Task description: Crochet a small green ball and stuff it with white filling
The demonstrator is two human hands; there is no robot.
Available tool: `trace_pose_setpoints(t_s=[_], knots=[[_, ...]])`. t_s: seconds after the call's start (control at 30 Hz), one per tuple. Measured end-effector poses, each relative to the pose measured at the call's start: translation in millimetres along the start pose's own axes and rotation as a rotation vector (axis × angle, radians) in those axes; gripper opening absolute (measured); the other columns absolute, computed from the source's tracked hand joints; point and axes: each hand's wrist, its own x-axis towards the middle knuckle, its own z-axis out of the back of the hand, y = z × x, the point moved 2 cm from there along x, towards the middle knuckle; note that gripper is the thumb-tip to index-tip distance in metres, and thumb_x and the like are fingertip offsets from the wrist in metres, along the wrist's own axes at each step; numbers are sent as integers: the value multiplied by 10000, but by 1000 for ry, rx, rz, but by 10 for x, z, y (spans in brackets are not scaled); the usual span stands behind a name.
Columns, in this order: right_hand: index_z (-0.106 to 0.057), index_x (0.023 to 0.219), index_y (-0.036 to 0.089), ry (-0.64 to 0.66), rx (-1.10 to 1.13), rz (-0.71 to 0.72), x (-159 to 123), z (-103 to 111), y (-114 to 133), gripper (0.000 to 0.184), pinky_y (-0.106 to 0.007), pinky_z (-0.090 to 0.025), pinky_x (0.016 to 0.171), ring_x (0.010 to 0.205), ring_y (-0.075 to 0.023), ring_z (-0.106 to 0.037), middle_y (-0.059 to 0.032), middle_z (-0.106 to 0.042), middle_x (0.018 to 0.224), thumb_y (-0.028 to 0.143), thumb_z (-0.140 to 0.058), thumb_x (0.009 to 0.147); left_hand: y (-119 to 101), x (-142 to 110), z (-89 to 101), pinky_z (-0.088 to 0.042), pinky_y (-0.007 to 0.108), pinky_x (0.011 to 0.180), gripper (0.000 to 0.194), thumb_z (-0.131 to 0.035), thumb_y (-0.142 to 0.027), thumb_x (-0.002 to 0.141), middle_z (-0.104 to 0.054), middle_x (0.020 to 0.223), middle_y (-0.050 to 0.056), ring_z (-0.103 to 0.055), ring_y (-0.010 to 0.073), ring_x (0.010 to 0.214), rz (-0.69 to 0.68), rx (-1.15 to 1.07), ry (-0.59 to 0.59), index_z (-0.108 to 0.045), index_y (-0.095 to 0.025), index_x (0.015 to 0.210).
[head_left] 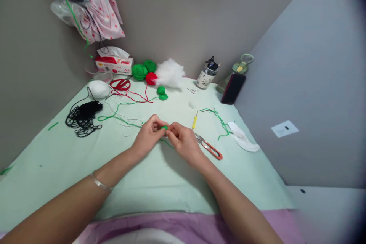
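Between the fingertips of both hands sits a small green crocheted piece (164,127), mostly covered by the fingers. My left hand (149,134) pinches it from the left, and my right hand (183,139) pinches its right side. Green yarn (126,122) runs from the left hand back across the table, and a strand shows below the fingers. Just right of my right hand lie a yellow-handled crochet hook (195,120) and orange thread snips (210,148). Two small green crocheted pieces (162,93) rest farther back.
Black yarn (84,116), a white yarn ball (99,89) and red scissors (120,84) lie left. Behind are a tissue box (117,65), green yarn balls (140,72), a red ball (151,79) and white stuffing (170,73). A jar (206,77), phone (233,89) and green scraps (221,120) are right.
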Motion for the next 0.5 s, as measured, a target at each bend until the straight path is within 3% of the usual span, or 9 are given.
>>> trace_pose_setpoints(t_s=[0.13,0.33,0.5], knots=[[-548,858,235,-22,5,8,14,87,-17,100,-245,-275,588,560,-121,-403,80,-457,604,311,-563,920,-49,-44,-8,-558,348,796,262,-739,-296,797,-741,957,20,-699,180,864,-4,-84,11,-498,-210,849],[-533,798,218,56,159,28,35,94,-46,176,-256,-310,611,619,-126,-426,51,-516,677,308,-507,947,-33,-71,-3,-562,346,851,283,-759,-311,822,-721,1000,21,-704,172,920,-6,-137,-1,-500,-204,862],[-516,728,217,18,261,-32,83,29,-129,236,-253,-287,563,586,-119,-393,61,-463,619,372,-579,896,-17,-82,-10,-558,343,855,308,-784,-347,816,-708,1017,28,-698,181,948,1,-135,24,-519,-200,875]])
